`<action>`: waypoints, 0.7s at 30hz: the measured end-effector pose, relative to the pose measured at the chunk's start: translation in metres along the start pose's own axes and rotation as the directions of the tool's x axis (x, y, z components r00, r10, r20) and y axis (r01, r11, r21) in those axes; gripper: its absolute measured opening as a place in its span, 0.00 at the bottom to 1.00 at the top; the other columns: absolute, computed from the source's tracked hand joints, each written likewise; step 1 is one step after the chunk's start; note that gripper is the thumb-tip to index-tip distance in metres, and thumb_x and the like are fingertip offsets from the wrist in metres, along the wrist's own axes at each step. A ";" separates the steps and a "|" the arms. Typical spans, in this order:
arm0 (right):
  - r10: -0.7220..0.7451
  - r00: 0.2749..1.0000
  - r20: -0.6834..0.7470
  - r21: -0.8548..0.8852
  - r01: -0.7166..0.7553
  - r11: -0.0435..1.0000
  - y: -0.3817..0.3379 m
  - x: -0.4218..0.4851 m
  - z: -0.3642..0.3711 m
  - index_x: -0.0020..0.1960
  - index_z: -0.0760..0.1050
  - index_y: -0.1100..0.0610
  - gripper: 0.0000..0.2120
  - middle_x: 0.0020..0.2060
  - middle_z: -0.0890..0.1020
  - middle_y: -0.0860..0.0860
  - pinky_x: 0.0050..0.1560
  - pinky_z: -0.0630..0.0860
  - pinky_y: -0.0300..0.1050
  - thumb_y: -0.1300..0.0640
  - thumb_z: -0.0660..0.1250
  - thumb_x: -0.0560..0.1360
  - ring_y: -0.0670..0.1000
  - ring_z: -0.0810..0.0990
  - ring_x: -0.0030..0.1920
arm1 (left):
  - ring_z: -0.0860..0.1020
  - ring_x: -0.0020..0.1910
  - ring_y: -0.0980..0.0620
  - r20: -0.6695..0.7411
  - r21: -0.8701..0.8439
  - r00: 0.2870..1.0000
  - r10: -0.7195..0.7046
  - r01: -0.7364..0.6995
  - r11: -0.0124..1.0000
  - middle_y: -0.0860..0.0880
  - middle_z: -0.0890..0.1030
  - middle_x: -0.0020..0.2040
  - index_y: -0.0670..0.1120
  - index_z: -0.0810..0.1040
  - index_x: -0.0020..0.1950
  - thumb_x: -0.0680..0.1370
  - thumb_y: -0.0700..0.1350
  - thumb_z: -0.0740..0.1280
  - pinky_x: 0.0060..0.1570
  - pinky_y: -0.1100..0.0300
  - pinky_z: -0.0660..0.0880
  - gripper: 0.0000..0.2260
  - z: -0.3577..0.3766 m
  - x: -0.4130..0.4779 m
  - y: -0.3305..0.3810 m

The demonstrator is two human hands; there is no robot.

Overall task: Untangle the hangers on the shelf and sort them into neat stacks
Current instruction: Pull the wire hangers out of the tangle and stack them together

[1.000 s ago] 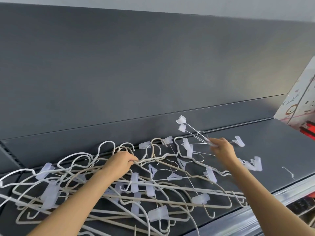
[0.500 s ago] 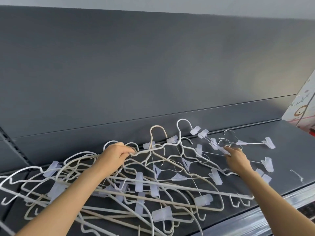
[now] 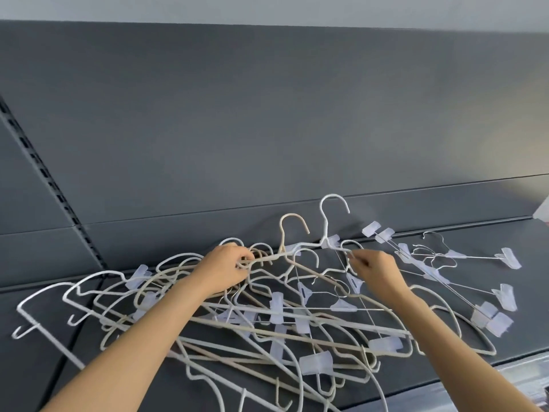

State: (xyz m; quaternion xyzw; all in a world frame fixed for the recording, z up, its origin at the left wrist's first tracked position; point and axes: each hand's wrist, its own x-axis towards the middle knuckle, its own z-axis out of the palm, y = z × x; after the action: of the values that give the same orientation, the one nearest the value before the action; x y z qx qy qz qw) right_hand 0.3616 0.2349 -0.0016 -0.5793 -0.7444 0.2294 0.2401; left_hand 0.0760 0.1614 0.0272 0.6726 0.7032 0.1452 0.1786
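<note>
Hangers (image 3: 277,304) sprawled across the lower frame, left hand (image 3: 225,272) gripping one's shoulder wire (image 3: 267,258), right hand (image 3: 377,273) pinching a hook (image 3: 350,242) just beside.

White and cream hangers (image 3: 300,325), translucent clips (image 3: 315,363), dark grey shelf (image 3: 463,242)

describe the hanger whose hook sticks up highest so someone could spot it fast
On the dark grey shelf lies a tangled pile of hangers. Above the gap between the left hand and right hand, two hooks rise against the back panel. Take the white hook on the right: taller and whiter than the beige hook beside it.
</note>
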 end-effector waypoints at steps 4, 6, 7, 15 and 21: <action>-0.140 0.990 0.006 0.001 0.140 0.990 -0.037 -0.006 0.004 0.29 0.63 0.59 0.17 0.25 0.65 0.53 0.33 0.60 0.45 0.61 0.62 0.75 0.52 0.60 0.30 | 0.78 0.45 0.49 0.024 0.026 0.999 0.048 -0.049 0.998 0.49 0.79 0.47 0.49 0.79 0.50 0.75 0.47 0.64 0.47 0.50 0.76 0.07 -0.007 0.000 0.010; -0.152 0.988 0.023 -0.032 0.153 0.988 -0.051 -0.009 0.012 0.26 0.59 0.52 0.21 0.25 0.65 0.51 0.34 0.62 0.46 0.62 0.61 0.75 0.53 0.63 0.31 | 0.78 0.42 0.46 -0.030 -0.021 0.999 0.045 -0.046 0.999 0.47 0.80 0.43 0.46 0.81 0.44 0.76 0.45 0.63 0.44 0.51 0.75 0.08 -0.008 0.000 0.012; -0.142 0.989 0.030 -0.060 0.144 0.988 -0.054 -0.010 0.016 0.26 0.58 0.51 0.22 0.26 0.66 0.50 0.34 0.62 0.46 0.62 0.60 0.75 0.53 0.65 0.32 | 0.78 0.40 0.46 -0.050 -0.054 0.998 0.035 -0.038 0.998 0.46 0.80 0.41 0.45 0.81 0.43 0.77 0.44 0.63 0.42 0.52 0.74 0.08 -0.009 0.000 0.012; -0.105 0.980 0.169 -0.311 0.154 0.938 -0.047 -0.034 0.020 0.60 0.68 0.52 0.11 0.44 0.81 0.53 0.41 0.78 0.51 0.55 0.57 0.78 0.58 0.79 0.42 | 0.80 0.45 0.45 -0.101 -0.281 0.995 -0.014 -0.015 0.960 0.48 0.82 0.42 0.43 0.84 0.49 0.74 0.42 0.68 0.48 0.52 0.76 0.07 -0.009 -0.016 0.003; -0.232 0.969 0.087 -0.297 0.248 0.922 -0.079 -0.031 -0.023 0.58 0.73 0.52 0.11 0.32 0.73 0.46 0.37 0.68 0.45 0.57 0.56 0.79 0.52 0.70 0.35 | 0.77 0.47 0.55 -0.184 -0.312 0.983 0.014 -0.072 0.948 0.46 0.83 0.53 0.43 0.80 0.57 0.75 0.39 0.67 0.50 0.62 0.72 0.12 -0.030 -0.022 0.010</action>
State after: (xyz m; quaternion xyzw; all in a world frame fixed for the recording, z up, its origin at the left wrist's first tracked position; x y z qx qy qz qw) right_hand 0.3229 0.1881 0.0625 -0.5078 -0.8420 0.0949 0.1553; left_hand 0.0727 0.1411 0.0594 0.6345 0.6692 0.3202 0.2169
